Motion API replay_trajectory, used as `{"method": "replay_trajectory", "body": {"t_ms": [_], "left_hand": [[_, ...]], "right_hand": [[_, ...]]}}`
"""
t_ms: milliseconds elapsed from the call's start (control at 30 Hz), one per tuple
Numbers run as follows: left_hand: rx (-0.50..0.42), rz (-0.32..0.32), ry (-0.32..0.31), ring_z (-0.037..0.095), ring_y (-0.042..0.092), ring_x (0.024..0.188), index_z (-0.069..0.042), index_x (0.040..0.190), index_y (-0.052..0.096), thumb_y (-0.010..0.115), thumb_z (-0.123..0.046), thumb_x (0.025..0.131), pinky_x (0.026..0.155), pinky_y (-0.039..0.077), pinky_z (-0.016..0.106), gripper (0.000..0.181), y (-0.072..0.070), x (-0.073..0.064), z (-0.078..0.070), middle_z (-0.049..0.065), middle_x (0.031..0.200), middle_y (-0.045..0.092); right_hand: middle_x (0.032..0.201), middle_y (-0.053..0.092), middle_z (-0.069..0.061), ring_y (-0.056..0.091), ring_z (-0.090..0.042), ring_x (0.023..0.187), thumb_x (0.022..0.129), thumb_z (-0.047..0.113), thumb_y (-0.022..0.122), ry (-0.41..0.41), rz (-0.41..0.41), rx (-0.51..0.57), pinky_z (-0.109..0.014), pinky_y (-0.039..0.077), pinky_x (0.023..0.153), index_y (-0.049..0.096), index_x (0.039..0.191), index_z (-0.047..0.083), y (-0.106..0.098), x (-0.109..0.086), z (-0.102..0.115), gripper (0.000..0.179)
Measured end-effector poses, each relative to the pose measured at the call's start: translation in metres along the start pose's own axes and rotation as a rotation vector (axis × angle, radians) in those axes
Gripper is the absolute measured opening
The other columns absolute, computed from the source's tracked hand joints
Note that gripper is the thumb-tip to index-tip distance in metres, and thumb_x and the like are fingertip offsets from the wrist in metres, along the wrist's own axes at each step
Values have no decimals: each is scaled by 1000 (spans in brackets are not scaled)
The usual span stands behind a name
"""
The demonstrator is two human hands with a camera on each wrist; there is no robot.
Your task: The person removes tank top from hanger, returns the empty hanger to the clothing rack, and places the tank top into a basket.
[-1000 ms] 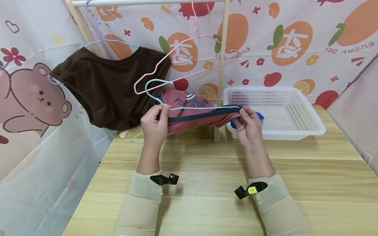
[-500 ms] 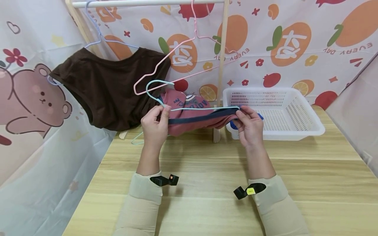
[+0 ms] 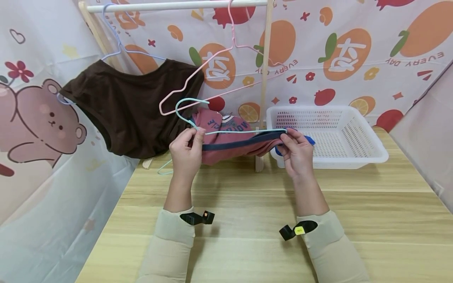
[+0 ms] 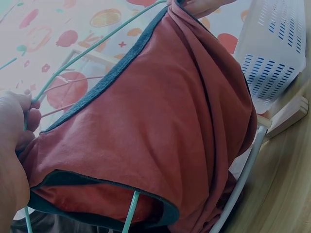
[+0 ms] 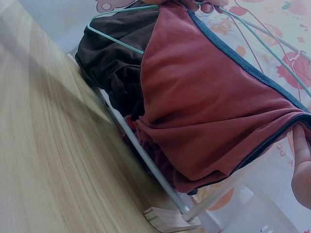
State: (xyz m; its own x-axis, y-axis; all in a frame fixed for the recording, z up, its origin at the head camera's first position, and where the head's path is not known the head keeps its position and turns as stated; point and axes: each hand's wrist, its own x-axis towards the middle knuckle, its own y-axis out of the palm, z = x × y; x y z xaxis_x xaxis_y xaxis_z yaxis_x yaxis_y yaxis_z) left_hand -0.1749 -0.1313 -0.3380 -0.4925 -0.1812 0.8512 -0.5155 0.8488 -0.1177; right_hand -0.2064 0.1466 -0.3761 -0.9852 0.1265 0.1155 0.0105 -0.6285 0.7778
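A dusty-red sleeveless top (image 3: pixel 226 156) with navy trim is stretched between both hands over a mint-green hanger (image 3: pixel 191 99). My left hand (image 3: pixel 185 153) pinches the hanger below its hook, together with the shoulder of the top. The hanger's left end pokes out through an armhole, whose opening shows in the left wrist view with the green wire (image 4: pixel 131 208) crossing it. At the other shoulder, my right hand (image 3: pixel 298 155) pinches the navy-edged fabric at the hanger's right tip. The printed front of the top faces the backdrop side, partly folded.
Behind the hands stands a rack with a white rail (image 3: pixel 177 5). A brown sleeveless top (image 3: pixel 138 106) hangs there on a blue hanger (image 3: pixel 120 46), beside a bare pink hanger (image 3: pixel 233 39). At right, a white plastic basket (image 3: pixel 354 162) holds something blue (image 3: pixel 310 140) on the wooden table (image 3: pixel 247 204).
My right hand has shifted slightly left, and its thumb has slid back along the trim at the hanger's tip. The left hand keeps its grip. The head view has tilted up a little.
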Motion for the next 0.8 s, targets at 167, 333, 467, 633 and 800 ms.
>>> {"method": "replay_trajectory", "body": {"t_ms": [167,333,467,633,800], "left_hand": [[-5,1,1,6,53,68,5,81,70,67,-10,94,62,40,15,20,0,-1,1,13,77,67],[-27,-9,-4,6,52,68,4,79,69,67,-9,93,61,40,16,19,2,-2,1,13,77,67],[-38,-10,1,6,51,66,5,79,69,67,-8,92,60,39,17,19,3,-3,1,13,74,65],[-46,-16,8,7,50,66,6,78,68,67,-7,92,60,38,17,20,4,-3,2,14,74,64],[-55,-23,-2,6,51,67,6,78,68,68,-6,92,61,39,17,18,7,-3,3,14,74,65]], "right_hand": [[89,71,-6,73,-16,78,85,-5,71,3,11,-25,-27,59,66,70,98,5,0,-1,0,17],[89,71,-5,73,-16,77,86,-5,69,19,4,-5,-26,59,65,70,95,7,0,-1,0,14],[88,72,-5,73,-15,76,86,-5,69,27,1,13,-26,58,63,71,93,7,0,-1,-1,13],[85,73,-6,73,-15,74,86,-6,69,23,14,38,-26,58,62,71,91,6,0,0,-3,13],[86,72,-6,73,-15,74,87,-7,68,23,31,29,-26,58,63,71,91,5,0,0,-6,14]]}}
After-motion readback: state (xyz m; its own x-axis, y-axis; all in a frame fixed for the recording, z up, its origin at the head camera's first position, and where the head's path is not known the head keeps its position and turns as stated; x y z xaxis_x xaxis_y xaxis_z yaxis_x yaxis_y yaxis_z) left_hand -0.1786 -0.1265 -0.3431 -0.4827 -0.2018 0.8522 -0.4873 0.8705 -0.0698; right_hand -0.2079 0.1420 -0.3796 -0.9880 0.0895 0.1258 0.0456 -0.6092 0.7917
